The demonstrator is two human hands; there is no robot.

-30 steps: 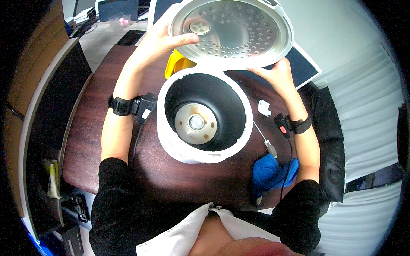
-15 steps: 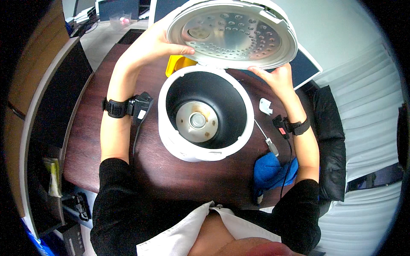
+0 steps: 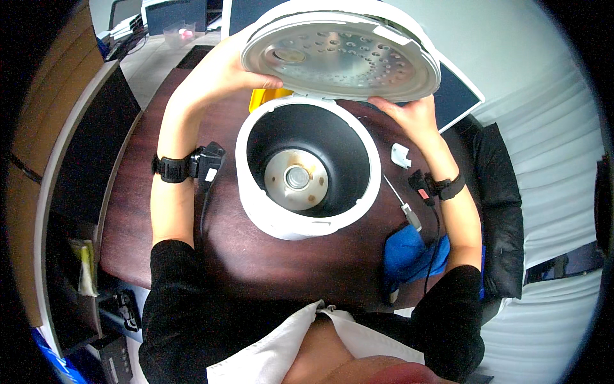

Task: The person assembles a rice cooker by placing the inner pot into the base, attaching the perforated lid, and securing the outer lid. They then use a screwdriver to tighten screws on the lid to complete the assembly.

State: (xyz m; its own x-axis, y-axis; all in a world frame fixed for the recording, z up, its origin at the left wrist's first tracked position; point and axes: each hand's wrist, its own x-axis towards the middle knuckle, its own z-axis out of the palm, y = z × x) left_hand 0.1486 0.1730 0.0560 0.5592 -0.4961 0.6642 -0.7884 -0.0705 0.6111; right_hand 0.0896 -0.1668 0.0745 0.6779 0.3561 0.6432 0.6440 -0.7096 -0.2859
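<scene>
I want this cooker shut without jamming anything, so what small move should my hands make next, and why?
Probably ease the lid a little further down. Your left hand and right hand each grip an edge of it, it hangs tilted above the white cooker body, and nothing shows inside the empty black well.

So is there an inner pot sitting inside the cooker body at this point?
No: the white cooker body is empty, and its round metal heating plate shows bare at the bottom while both hands hold the lid open.

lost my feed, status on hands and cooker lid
Left hand and right hand both gripping hinged lid, half raised. Cooker body empty. Nothing blocking.
</scene>
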